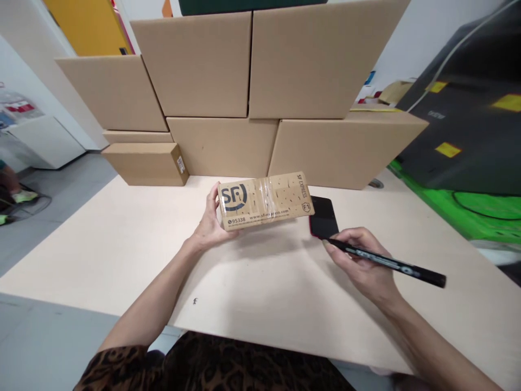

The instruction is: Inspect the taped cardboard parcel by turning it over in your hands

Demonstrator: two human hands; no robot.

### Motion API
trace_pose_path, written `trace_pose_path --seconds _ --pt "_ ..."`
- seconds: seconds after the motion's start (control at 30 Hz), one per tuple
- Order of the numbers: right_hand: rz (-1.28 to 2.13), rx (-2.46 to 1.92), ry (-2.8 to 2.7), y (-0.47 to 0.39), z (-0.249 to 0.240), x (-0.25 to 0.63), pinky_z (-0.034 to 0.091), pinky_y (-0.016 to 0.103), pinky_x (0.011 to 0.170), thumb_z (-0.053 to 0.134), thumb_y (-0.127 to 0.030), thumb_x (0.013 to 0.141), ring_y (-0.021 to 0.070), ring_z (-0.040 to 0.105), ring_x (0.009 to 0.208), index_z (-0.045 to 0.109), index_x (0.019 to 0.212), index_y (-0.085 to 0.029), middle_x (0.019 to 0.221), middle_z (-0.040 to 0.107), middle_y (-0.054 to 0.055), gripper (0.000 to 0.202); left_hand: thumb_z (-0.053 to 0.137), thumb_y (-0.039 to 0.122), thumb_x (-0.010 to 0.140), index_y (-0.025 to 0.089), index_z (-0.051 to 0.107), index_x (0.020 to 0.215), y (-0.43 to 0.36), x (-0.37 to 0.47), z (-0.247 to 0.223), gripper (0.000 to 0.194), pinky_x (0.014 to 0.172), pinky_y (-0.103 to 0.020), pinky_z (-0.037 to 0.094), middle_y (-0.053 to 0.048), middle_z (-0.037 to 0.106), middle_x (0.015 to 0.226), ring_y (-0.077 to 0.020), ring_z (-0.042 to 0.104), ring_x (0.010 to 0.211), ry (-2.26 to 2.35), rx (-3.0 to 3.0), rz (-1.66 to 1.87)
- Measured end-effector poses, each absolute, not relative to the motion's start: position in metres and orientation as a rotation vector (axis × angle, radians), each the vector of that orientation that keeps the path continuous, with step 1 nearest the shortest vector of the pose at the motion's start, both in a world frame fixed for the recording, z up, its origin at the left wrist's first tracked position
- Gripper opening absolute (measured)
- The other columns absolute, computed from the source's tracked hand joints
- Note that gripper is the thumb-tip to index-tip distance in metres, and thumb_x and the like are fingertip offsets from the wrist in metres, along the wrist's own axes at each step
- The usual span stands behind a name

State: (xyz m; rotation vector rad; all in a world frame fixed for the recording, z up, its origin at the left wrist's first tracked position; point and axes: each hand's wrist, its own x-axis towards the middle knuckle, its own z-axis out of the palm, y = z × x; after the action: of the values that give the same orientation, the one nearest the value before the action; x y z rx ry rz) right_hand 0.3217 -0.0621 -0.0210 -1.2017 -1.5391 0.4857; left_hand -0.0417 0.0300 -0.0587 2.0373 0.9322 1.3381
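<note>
A small brown SF Express box [266, 200] with clear tape round its middle is tilted above the table, its printed long side facing me. My left hand [212, 221] grips its left end, with the thumb and fingers partly hidden by the box. In my right hand [364, 263] is a black marker [391, 263], held like a pen, its tip end pointing left and its back end to the right. Just beyond the marker's tip end, a black phone [324, 217] with a red edge lies on the table, partly covered by the box in this view.
Several large cardboard boxes [207, 68] are stacked along the back of the pale table [101, 250]. A smaller box [142, 165] sits at the back left. A dark machine [468, 108] stands beyond the right side. At far left, part of a person's foot [24, 196] shows.
</note>
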Motion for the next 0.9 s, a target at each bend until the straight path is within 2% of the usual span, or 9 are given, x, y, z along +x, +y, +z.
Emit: trace_pose_path --seconds 0.07,0.13,0.23,0.37,0.47,0.57,0.7,0.77,0.9 --pt "0.616 -1.115 -1.564 -0.061 -0.008 0.305 0.044 0.029 0.049 0.086 -0.043 0.088 0.0151 0.057 0.052 0.067 0.082 -0.026 0.065 0.066 -0.002 0.026 0.093 0.047 0.070 0.034 0.009 0.173 0.029 -0.040 -0.058 0.134 0.126 -0.078 0.038 -0.019 0.036 0.167 -0.0495 0.048 0.151 0.920 2.035 1.342" --pt "0.728 -1.006 -1.575 -0.058 0.004 0.288 0.042 0.029 0.049 0.082 -0.041 0.093 0.0145 0.056 0.050 0.069 0.082 -0.026 0.062 0.063 -0.003 0.022 0.093 0.047 0.070 0.034 0.008 0.172 0.028 -0.038 -0.058 0.133 0.124 -0.077 0.040 -0.018 0.039 0.165 -0.0488 0.050 0.148 0.915 2.030 1.346" --pt "0.758 -0.872 -1.548 -0.050 0.019 0.263 0.042 0.030 0.051 0.075 -0.042 0.099 0.0137 0.052 0.051 0.073 0.085 -0.026 0.062 0.060 -0.004 0.022 0.093 0.046 0.069 0.032 0.007 0.173 0.028 -0.037 -0.060 0.136 0.122 -0.076 0.042 -0.020 0.039 0.162 -0.0477 0.051 0.147 0.940 2.016 1.365" --pt "0.707 -0.902 -1.493 -0.035 0.035 0.235 0.037 0.029 0.049 0.081 -0.046 0.092 0.0119 0.044 0.050 0.065 0.075 -0.027 0.059 0.052 -0.006 0.030 0.096 0.040 0.063 0.032 0.006 0.173 0.029 -0.038 -0.064 0.143 0.122 -0.076 0.043 -0.021 0.035 0.164 -0.0464 0.052 0.146 0.967 2.007 1.361" --pt "0.661 -0.903 -1.444 -0.026 0.042 0.224 0.043 0.030 0.054 0.085 -0.045 0.087 0.0127 0.050 0.056 0.066 0.074 -0.027 0.063 0.059 -0.005 0.030 0.097 0.037 0.061 0.032 0.006 0.174 0.030 -0.039 -0.066 0.145 0.125 -0.078 0.038 -0.022 0.031 0.167 -0.0495 0.046 0.151 0.989 2.040 1.352" --pt "0.709 -0.883 -1.454 -0.022 0.041 0.223 0.048 0.031 0.059 0.088 -0.039 0.084 0.0143 0.060 0.063 0.074 0.079 -0.027 0.073 0.069 -0.002 0.019 0.096 0.035 0.063 0.033 0.007 0.174 0.029 -0.038 -0.065 0.143 0.125 -0.079 0.037 -0.022 0.031 0.168 -0.0499 0.043 0.154 0.996 2.044 1.348" --pt "0.856 -0.889 -1.469 -0.025 0.035 0.229 0.043 0.028 0.047 0.083 -0.041 0.089 0.0123 0.056 0.049 0.078 0.091 -0.026 0.067 0.070 -0.003 0.017 0.096 0.031 0.063 0.034 0.007 0.174 0.027 -0.037 -0.062 0.142 0.123 -0.078 0.041 -0.022 0.032 0.168 -0.0497 0.043 0.153 0.994 2.026 1.335" --pt "0.828 -0.943 -1.476 -0.030 0.032 0.232 0.042 0.028 0.045 0.080 -0.044 0.092 0.0123 0.053 0.045 0.075 0.089 -0.025 0.062 0.068 -0.004 0.020 0.096 0.031 0.062 0.034 0.008 0.174 0.026 -0.036 -0.061 0.142 0.122 -0.079 0.041 -0.022 0.031 0.169 -0.0502 0.043 0.153 0.980 2.013 1.332" --pt "0.559 -1.065 -1.455 -0.037 0.032 0.231 0.042 0.029 0.048 0.080 -0.044 0.090 0.0137 0.052 0.047 0.068 0.082 -0.026 0.055 0.062 -0.005 0.023 0.097 0.029 0.060 0.035 0.011 0.174 0.027 -0.036 -0.063 0.143 0.124 -0.079 0.039 -0.021 0.030 0.171 -0.0500 0.043 0.154 0.970 1.995 1.358"
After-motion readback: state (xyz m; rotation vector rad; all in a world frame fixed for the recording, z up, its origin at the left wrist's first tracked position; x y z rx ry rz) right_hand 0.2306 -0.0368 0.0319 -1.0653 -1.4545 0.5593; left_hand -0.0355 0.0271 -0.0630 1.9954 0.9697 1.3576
